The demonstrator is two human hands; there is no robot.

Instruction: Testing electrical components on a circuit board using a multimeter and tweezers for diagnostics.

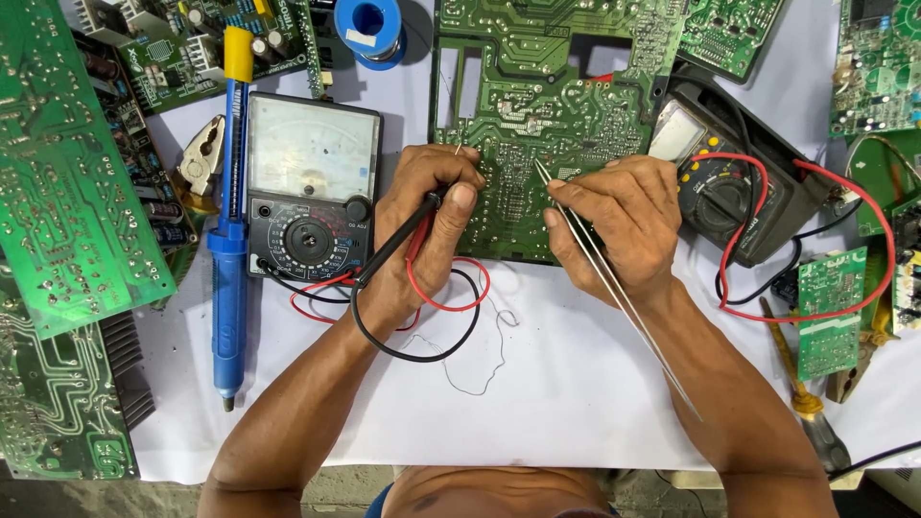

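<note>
My left hand [427, 225] grips a black test probe [401, 238] and a red one, their tips against the solder side of a large green circuit board [537, 105]. Black and red leads [422, 317] loop from the hand back to an analog multimeter [309, 187] on the left. My right hand [619, 225] pinches long metal tweezers [614, 288], whose points touch the same board just right of the probes. The tweezers' far end trails over my right forearm.
A blue desoldering pump [228, 240] lies left of the meter, pliers [201, 158] beside it. A blue solder spool [371, 29] sits at the top. A digital multimeter [729, 192] with red leads lies right. Several green boards [58, 173] ring the white sheet [556, 384]; a screwdriver [806, 393] lies lower right.
</note>
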